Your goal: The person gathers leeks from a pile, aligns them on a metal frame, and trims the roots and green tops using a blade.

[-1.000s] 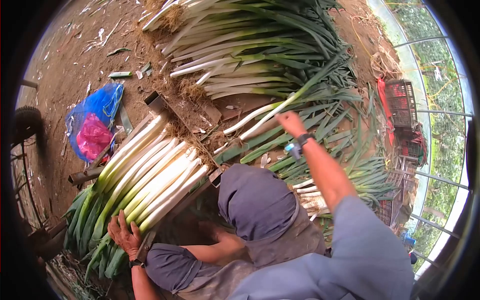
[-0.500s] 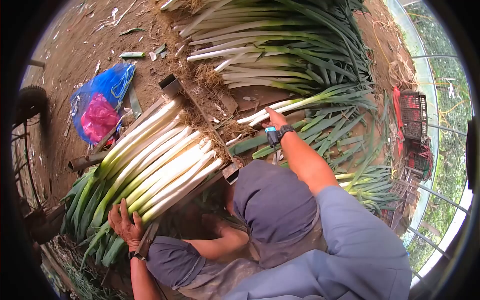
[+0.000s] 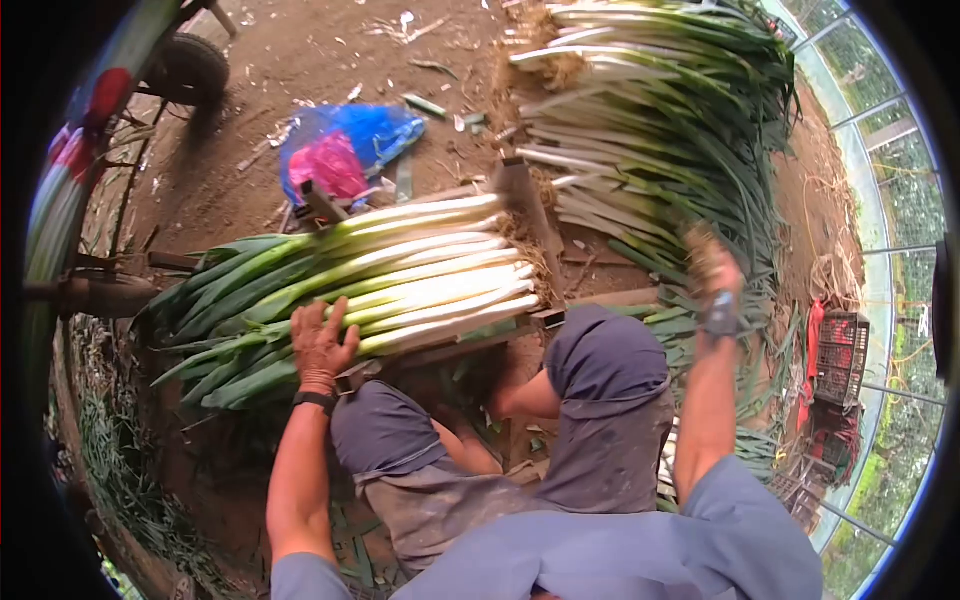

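Long leeks with white shanks and green leaves lie side by side in a low frame, roots to the right. My left hand rests on the near leeks where white turns green, fingers spread. Over on the right, my right hand is smeared by motion. A brown root tuft shows at its fingers, so it appears closed around leeks near the root end; their stems are hard to make out. Loose green leaves lie beneath it.
A big heap of leeks lies at the back right. A blue plastic bag with a pink bag sits on the soil. Crates stand at right, a wheel at upper left. More leeks lie beside my right arm.
My right hand has moved right, away from the frame, from where it gripped two leeks by their white shanks. My left hand stays on the framed leeks. The view has turned.
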Demonstrator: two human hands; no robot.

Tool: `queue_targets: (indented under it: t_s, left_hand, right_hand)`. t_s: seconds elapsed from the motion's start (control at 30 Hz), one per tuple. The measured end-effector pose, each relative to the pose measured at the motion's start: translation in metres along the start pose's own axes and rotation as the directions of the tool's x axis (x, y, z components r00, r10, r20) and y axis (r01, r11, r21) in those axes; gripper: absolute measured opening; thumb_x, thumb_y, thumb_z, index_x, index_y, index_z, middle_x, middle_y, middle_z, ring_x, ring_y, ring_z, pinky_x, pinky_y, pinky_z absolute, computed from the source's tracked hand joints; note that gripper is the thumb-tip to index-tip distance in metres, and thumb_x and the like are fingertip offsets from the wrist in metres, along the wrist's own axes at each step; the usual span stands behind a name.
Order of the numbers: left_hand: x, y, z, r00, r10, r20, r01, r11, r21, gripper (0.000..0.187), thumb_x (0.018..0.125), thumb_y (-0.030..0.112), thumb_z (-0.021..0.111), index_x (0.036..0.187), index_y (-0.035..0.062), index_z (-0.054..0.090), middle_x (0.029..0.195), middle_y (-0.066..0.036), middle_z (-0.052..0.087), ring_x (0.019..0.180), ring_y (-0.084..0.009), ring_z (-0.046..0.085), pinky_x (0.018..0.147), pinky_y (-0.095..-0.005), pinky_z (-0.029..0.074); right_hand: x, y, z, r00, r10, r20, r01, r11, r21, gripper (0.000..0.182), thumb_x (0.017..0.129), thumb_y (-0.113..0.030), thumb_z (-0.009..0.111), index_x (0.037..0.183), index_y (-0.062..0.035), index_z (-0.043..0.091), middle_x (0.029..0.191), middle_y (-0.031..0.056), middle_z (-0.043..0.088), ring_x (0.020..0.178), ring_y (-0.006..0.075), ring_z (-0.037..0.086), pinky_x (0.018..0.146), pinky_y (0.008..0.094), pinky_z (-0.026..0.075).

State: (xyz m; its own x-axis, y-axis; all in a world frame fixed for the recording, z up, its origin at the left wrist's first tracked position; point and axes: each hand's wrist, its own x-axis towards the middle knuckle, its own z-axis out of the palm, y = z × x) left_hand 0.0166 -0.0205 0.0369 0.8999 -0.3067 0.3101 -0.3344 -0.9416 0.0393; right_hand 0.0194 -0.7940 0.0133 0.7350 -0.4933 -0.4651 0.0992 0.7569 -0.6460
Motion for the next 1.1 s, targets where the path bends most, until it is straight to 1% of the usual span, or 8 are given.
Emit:
queue_targets:
  t_s: [0.1, 0.2, 0.3, 0.47, 0.5, 0.67, 0.73, 1.1]
  left_hand:
    - [0.000, -0.001, 0.003, 0.999, -0.013, 0.030, 0.014, 0.998, -0.054, 0.052, 0.080, 0.038, 0.072, 0.128, 0.0194, 0.069, 0.120, -0.013, 0.057, 0.119, -0.0327, 0.052, 0.113, -0.0511, 0.035]
    - [0.001, 0.001, -0.001, 0.999, -0.033, 0.024, 0.035, 0.996, -0.084, 0.050, 0.082, 0.040, 0.070, 0.128, 0.0188, 0.069, 0.120, -0.013, 0.059, 0.119, -0.0329, 0.052, 0.112, -0.0497, 0.035]
    - [0.000, -0.001, 0.003, 0.999, -0.042, 0.020, 0.044, 0.994, -0.098, 0.050, 0.083, 0.042, 0.069, 0.127, 0.0195, 0.070, 0.121, -0.013, 0.059, 0.120, -0.0327, 0.052, 0.112, -0.0497, 0.034]
    - [0.000, -0.001, 0.005, 0.999, -0.034, 0.000, 0.034, 0.996, -0.088, 0.050, 0.083, 0.042, 0.069, 0.127, 0.0199, 0.070, 0.119, -0.013, 0.060, 0.118, -0.0327, 0.053, 0.112, -0.0495, 0.034]
    - [0.000, -0.002, 0.005, 0.999, -0.033, 0.006, 0.033, 0.996, -0.087, 0.050, 0.083, 0.042, 0.069, 0.127, 0.0199, 0.069, 0.119, -0.013, 0.060, 0.118, -0.0326, 0.053, 0.112, -0.0495, 0.034]
    - [0.004, 0.002, -0.003, 0.999, -0.031, 0.040, 0.034, 0.997, -0.074, 0.049, 0.083, 0.042, 0.069, 0.127, 0.0190, 0.069, 0.119, -0.013, 0.059, 0.117, -0.0328, 0.053, 0.111, -0.0502, 0.034]
    - [-0.007, 0.000, 0.015, 0.989, -0.094, 0.112, 0.099, 0.994, -0.042, 0.049, 0.084, 0.045, 0.069, 0.126, 0.0203, 0.068, 0.122, -0.014, 0.060, 0.117, -0.0360, 0.055, 0.106, -0.0511, 0.039]
    - [0.001, 0.000, -0.006, 0.981, -0.131, 0.144, 0.163, 0.958, -0.236, 0.053, 0.089, 0.054, 0.062, 0.126, 0.0167, 0.070, 0.130, -0.017, 0.063, 0.121, -0.0386, 0.056, 0.107, -0.0496, 0.041]
  right_hand:
    - [-0.050, -0.086, 0.135, 0.927, -0.299, 0.224, 0.285, 0.954, 0.093, 0.036, 0.103, -0.023, 0.048, 0.129, 0.0012, 0.054, 0.111, 0.0117, 0.066, 0.090, 0.0181, 0.065, 0.077, 0.0337, 0.057]
    - [-0.153, -0.102, 0.282, 0.732, -0.354, 0.582, 0.229, 0.932, 0.280, 0.038, 0.102, -0.014, 0.052, 0.135, 0.0032, 0.047, 0.112, 0.0119, 0.062, 0.088, 0.0161, 0.061, 0.076, 0.0308, 0.055]
    - [-0.256, -0.037, 0.375, 0.540, -0.321, 0.778, 0.205, 0.947, 0.248, 0.046, 0.100, -0.006, 0.055, 0.142, 0.0052, 0.039, 0.114, 0.0121, 0.057, 0.085, 0.0140, 0.057, 0.075, 0.0280, 0.053]
    - [-0.295, 0.137, 0.386, 0.274, -0.238, 0.932, 0.718, 0.695, -0.034, 0.028, 0.104, -0.008, 0.048, 0.131, -0.0085, 0.053, 0.116, 0.0138, 0.063, 0.072, 0.0134, 0.061, 0.062, 0.0309, 0.055]
    - [-0.281, 0.170, 0.375, 0.380, -0.098, 0.920, 0.659, 0.727, -0.195, 0.030, 0.102, -0.008, 0.050, 0.132, -0.0106, 0.055, 0.113, 0.0129, 0.065, 0.072, 0.0136, 0.062, 0.061, 0.0310, 0.054]
    - [-0.211, 0.318, 0.310, 0.131, 0.146, 0.981, 0.985, -0.135, -0.111, 0.045, 0.093, -0.007, 0.059, 0.136, -0.0221, 0.058, 0.094, 0.0071, 0.062, 0.081, 0.0258, 0.064, 0.068, 0.0371, 0.050]
    - [-0.186, 0.345, 0.270, 0.227, 0.466, 0.855, 0.964, -0.232, -0.129, 0.053, 0.090, -0.005, 0.060, 0.139, -0.0239, 0.055, 0.104, 0.0073, 0.063, 0.094, 0.0288, 0.063, 0.081, 0.0429, 0.049]
    - [-0.178, 0.325, 0.233, 0.384, 0.225, 0.895, 0.871, -0.409, -0.271, 0.054, 0.087, -0.002, 0.054, 0.136, -0.0237, 0.062, 0.096, 0.0075, 0.058, 0.098, 0.0272, 0.057, 0.089, 0.0430, 0.043]
